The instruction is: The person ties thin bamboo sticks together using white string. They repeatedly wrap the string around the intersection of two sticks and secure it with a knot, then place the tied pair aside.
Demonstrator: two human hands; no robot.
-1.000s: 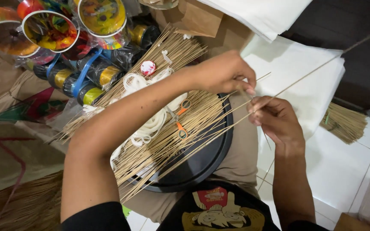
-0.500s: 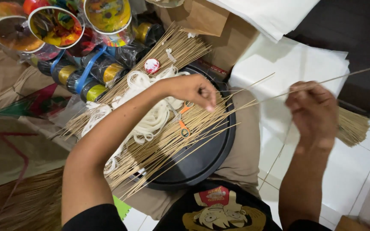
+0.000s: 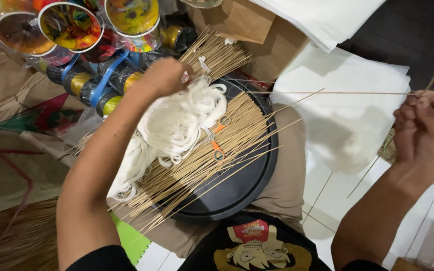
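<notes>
White string bundle (image 3: 177, 120) pinched by left hand (image 3: 164, 75), right hand (image 3: 425, 128) fingers closed on thin sticks (image 3: 352, 93)

White string loops (image 3: 177, 125) lie piled across tan bamboo sticks (image 3: 212, 160).

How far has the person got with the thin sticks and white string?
Done: nothing finished shows. In hand: the right hand pinches thin bamboo sticks; the left hand reaches the bundle of white string loops. Left: a big pile of loose tan sticks on the round black tray.
</notes>
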